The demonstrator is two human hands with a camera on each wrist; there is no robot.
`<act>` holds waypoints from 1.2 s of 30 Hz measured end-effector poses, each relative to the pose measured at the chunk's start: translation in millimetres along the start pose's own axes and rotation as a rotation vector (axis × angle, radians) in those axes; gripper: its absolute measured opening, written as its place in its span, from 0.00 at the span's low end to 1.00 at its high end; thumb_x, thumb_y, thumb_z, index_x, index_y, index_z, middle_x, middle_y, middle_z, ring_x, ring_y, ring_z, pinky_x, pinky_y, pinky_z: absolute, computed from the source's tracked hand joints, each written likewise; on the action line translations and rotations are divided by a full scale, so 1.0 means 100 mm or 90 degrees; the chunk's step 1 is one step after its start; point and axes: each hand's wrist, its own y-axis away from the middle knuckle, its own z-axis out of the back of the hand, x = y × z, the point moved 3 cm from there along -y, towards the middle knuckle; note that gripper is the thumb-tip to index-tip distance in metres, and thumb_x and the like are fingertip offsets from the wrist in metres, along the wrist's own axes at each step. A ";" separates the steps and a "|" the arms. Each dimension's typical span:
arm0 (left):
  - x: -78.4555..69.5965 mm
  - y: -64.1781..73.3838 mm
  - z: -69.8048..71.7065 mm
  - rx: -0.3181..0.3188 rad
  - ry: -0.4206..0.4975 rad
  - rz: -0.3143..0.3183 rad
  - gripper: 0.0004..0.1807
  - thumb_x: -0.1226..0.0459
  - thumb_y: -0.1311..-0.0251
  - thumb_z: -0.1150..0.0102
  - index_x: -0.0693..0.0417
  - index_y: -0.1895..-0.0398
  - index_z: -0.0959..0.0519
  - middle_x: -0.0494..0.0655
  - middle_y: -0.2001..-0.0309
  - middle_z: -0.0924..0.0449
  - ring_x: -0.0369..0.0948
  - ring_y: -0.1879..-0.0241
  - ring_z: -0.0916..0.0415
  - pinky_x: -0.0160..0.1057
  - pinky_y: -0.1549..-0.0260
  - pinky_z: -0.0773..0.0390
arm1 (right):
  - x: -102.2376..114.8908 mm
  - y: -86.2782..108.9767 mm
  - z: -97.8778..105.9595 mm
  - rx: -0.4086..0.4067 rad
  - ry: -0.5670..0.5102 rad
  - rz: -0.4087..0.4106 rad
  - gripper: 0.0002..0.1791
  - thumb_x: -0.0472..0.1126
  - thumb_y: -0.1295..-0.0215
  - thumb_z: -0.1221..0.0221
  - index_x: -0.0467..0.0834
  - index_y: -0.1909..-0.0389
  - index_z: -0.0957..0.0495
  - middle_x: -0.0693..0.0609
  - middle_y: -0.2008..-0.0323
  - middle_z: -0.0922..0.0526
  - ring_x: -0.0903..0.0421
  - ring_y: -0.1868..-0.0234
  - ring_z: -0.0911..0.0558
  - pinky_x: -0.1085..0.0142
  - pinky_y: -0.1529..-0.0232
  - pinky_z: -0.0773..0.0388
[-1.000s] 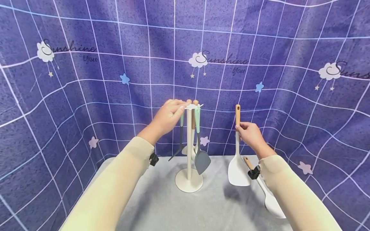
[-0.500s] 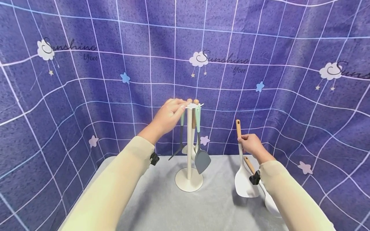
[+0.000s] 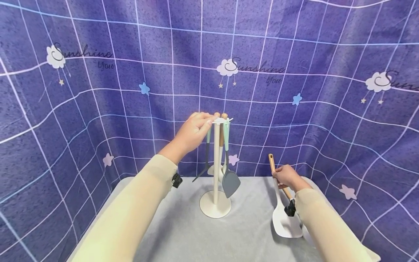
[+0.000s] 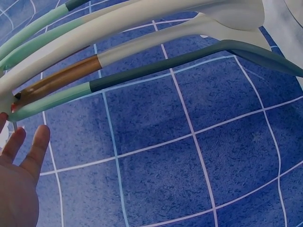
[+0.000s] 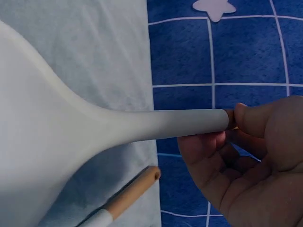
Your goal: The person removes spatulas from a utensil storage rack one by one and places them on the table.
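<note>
My left hand (image 3: 194, 131) rests on the top of a cream utensil stand (image 3: 216, 160), its fingers extended over the hooks; in the left wrist view, the fingers (image 4: 35, 153) are apart near the hanging handles. On the stand hang a grey turner with a mint handle (image 3: 231, 183), a white utensil with a wooden handle (image 4: 66, 80) and others partly hidden. At the right, my right hand (image 3: 288, 177) pinches a white spatula (image 3: 285, 222) near the lower end of its wooden handle. The spatula is tilted, blade down, low over the table; whether it touches cannot be told.
Beneath the spatula lies another white utensil with a wooden handle (image 5: 135, 191), mostly covered by it and the right arm. A grey cloth covers the table (image 3: 183, 233). A purple curtain (image 3: 157, 109) with grid lines hangs behind and at both sides.
My right hand has lowered the white spatula and moved it slightly right, over the lying utensil. The left hand has stayed on top of the stand.
</note>
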 end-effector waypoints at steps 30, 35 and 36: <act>-0.02 0.00 0.01 -0.016 -0.009 -0.013 0.24 0.54 0.10 0.53 0.46 0.23 0.17 0.53 0.29 0.14 0.54 0.25 0.25 0.56 0.20 0.28 | -0.39 0.05 -0.36 0.068 0.093 -0.094 0.06 0.28 0.34 0.42 0.37 0.71 0.23 0.46 0.74 0.21 0.52 0.73 0.16 0.54 0.65 0.05; -0.01 0.00 0.01 -0.017 -0.011 -0.015 0.24 0.53 0.10 0.53 0.46 0.22 0.17 0.53 0.29 0.14 0.54 0.25 0.25 0.57 0.20 0.28 | -0.38 0.06 -0.37 0.078 0.104 -0.094 0.08 0.28 0.33 0.41 0.38 0.73 0.22 0.47 0.75 0.19 0.54 0.73 0.17 0.54 0.66 0.05; -0.01 0.00 0.01 -0.016 -0.010 -0.014 0.24 0.53 0.10 0.53 0.46 0.22 0.17 0.53 0.29 0.14 0.54 0.24 0.25 0.57 0.20 0.28 | -0.37 0.06 -0.37 0.079 0.110 -0.093 0.08 0.28 0.33 0.41 0.38 0.73 0.22 0.47 0.75 0.19 0.54 0.73 0.17 0.54 0.66 0.05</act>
